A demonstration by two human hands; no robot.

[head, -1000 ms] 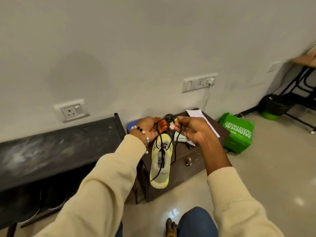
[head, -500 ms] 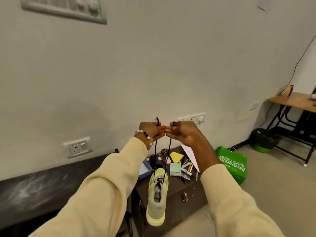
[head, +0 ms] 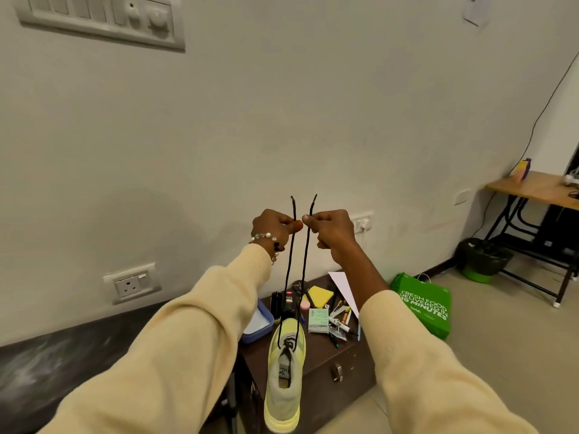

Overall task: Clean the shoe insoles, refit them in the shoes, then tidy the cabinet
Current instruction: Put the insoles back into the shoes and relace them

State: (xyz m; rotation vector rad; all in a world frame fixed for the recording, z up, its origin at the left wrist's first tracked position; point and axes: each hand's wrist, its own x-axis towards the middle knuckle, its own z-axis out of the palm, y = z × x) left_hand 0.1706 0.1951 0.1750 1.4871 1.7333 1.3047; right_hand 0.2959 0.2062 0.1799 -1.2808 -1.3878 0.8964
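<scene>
- The yellow shoe hangs at 6 o'clock of the view, suspended by its black lace over the front edge of a dark brown cabinet; whether its sole touches the cabinet cannot be told.
- The left hand pinches one lace end in curled fingers, the right hand pinches the other; both tips stick up above the knuckles, the hands just beside each other.
- On the cabinet top at 12 o'clock of the shoe lie a yellow notepad, markers and a blue box.
- A green bag stands on the floor at 3 o'clock.
- Likely risk: uneven pull would draw one end through the eyelets, or a slipping pinch would drop the shoe onto the clutter.
</scene>
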